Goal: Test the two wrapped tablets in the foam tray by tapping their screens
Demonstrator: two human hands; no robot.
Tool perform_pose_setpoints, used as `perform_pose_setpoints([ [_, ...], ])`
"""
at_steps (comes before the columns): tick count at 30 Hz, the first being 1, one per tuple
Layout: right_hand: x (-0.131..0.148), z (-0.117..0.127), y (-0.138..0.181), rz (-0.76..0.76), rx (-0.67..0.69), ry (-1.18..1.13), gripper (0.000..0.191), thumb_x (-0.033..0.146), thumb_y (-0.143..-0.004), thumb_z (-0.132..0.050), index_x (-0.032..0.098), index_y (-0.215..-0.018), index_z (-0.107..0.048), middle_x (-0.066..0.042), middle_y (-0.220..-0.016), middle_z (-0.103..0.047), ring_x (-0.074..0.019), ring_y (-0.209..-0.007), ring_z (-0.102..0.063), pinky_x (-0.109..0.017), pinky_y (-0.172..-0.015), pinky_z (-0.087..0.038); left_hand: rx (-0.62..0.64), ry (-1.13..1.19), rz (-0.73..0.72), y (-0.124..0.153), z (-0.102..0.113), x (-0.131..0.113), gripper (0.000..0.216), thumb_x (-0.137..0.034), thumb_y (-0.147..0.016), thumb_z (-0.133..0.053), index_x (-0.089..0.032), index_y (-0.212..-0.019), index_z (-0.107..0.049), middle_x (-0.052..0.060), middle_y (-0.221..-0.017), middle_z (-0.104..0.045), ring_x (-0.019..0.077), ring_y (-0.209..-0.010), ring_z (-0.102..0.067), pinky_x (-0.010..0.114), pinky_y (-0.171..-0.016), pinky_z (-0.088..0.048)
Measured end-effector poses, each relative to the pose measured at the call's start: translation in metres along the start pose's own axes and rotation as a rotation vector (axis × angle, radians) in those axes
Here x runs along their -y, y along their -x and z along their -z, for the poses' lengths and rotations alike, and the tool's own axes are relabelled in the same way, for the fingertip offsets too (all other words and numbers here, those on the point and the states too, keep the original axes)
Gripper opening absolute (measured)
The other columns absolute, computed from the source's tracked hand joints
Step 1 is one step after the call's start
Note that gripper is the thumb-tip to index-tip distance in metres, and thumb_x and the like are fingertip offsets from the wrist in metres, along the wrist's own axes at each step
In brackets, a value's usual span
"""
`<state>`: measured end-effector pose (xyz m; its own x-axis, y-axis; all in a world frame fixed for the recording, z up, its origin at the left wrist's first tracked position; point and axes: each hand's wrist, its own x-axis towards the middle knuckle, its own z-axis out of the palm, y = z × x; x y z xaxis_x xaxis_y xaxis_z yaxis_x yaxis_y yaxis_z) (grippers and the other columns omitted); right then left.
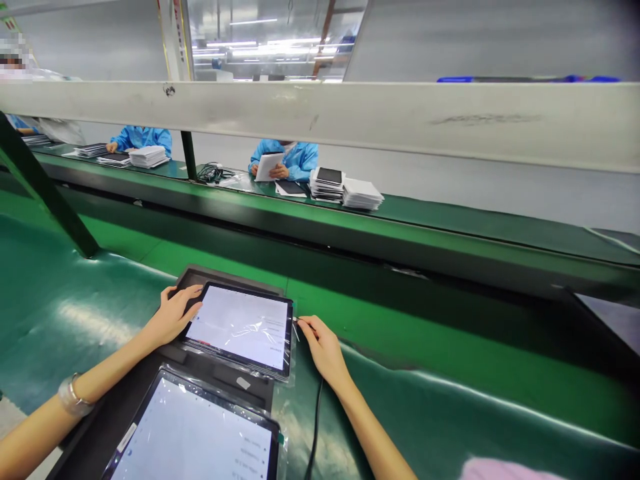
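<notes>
A tablet [240, 327] with a lit white screen and clear film over it lies on a dark tray [215, 363]. My left hand [175, 313] rests on its left edge, fingers spread. At the right edge, my right hand [317, 340] pinches a small cable plug [295, 321] against the tablet's side; whether it is fully inserted cannot be made out. A black cable [317, 420] runs down beside my right wrist. Closer to me, a second lit tablet [195, 433], also in film, lies partly cut off by the frame.
A white beam [320, 113] crosses above the green bench [425, 413]. Beyond the gap, two co-workers in blue [300, 160] sit at another bench with stacks [361, 193] of flat items. Another screen [613, 320] stands at far right. Pink cloth [500, 470] lies at the lower edge.
</notes>
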<state>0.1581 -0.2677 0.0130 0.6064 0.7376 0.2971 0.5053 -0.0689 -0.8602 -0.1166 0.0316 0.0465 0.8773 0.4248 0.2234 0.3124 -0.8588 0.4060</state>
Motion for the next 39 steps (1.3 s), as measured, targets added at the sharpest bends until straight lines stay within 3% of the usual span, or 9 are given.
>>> perform_pose_setpoints([
  [14, 0.015, 0.024, -0.017, 0.001, 0.184, 0.105, 0.032, 0.051, -0.103, -0.051, 0.028, -0.092, -0.070, -0.004, -0.094, -0.070, -0.0319, -0.087, -0.063, -0.041, -0.080, -0.044, 0.021, 0.101, -0.017, 0.000, 0.003, -0.001, 0.045, -0.038, -0.107, -0.040, -0.025, -0.149, -0.033, 0.009, -0.142, -0.059, 0.0221, -0.131, -0.055, 0.044, -0.115, -0.027],
  [22, 0.014, 0.012, -0.021, -0.053, 0.199, 0.031, 0.041, 0.055, -0.102, -0.045, 0.025, -0.079, -0.062, -0.004, -0.079, -0.066, -0.0282, -0.075, -0.058, -0.038, -0.072, -0.043, 0.016, 0.172, 0.006, -0.002, 0.002, -0.004, 0.054, -0.044, -0.105, -0.043, -0.024, -0.154, -0.033, 0.009, -0.141, -0.057, 0.0243, -0.130, -0.054, 0.041, -0.115, -0.039],
  [29, 0.020, 0.019, -0.024, -0.069, 0.269, -0.018, 0.039, 0.056, -0.099, -0.056, 0.025, -0.080, -0.071, -0.004, -0.083, -0.069, -0.0293, -0.079, -0.060, -0.038, -0.075, -0.042, 0.029, 0.273, 0.069, -0.004, 0.002, -0.002, 0.055, -0.038, -0.102, -0.044, -0.024, -0.155, -0.034, 0.010, -0.139, -0.059, 0.0244, -0.131, -0.054, 0.043, -0.116, -0.039],
  [32, 0.016, 0.020, -0.021, -0.115, 0.202, -0.082, 0.046, 0.066, -0.096, -0.061, 0.023, -0.084, -0.075, -0.005, -0.078, -0.065, -0.0281, -0.075, -0.059, -0.036, -0.068, -0.045, 0.015, 0.323, 0.123, -0.007, -0.001, -0.001, 0.053, -0.040, -0.103, -0.040, -0.022, -0.153, -0.033, 0.011, -0.134, -0.061, 0.0234, -0.131, -0.055, 0.041, -0.115, -0.041],
  [36, 0.004, 0.018, -0.012, -0.228, 0.001, -0.224, 0.070, 0.082, -0.098, -0.041, 0.019, -0.099, -0.071, 0.001, -0.062, -0.040, -0.0194, -0.049, -0.040, -0.027, -0.043, -0.033, 0.015, 0.356, 0.157, -0.009, -0.004, 0.001, 0.053, -0.044, -0.105, -0.039, -0.023, -0.152, -0.032, 0.011, -0.133, -0.061, 0.0241, -0.129, -0.056, 0.041, -0.113, -0.043],
  [39, -0.002, 0.017, -0.006, -0.230, -0.106, -0.287, 0.067, 0.081, -0.098, -0.045, 0.019, -0.103, -0.068, 0.001, -0.067, -0.040, -0.0192, -0.052, -0.041, -0.027, -0.043, -0.034, 0.018, 0.368, 0.163, -0.008, -0.004, 0.003, 0.052, -0.047, -0.105, -0.038, -0.024, -0.152, -0.031, 0.011, -0.135, -0.060, 0.0244, -0.131, -0.055, 0.042, -0.114, -0.042],
])
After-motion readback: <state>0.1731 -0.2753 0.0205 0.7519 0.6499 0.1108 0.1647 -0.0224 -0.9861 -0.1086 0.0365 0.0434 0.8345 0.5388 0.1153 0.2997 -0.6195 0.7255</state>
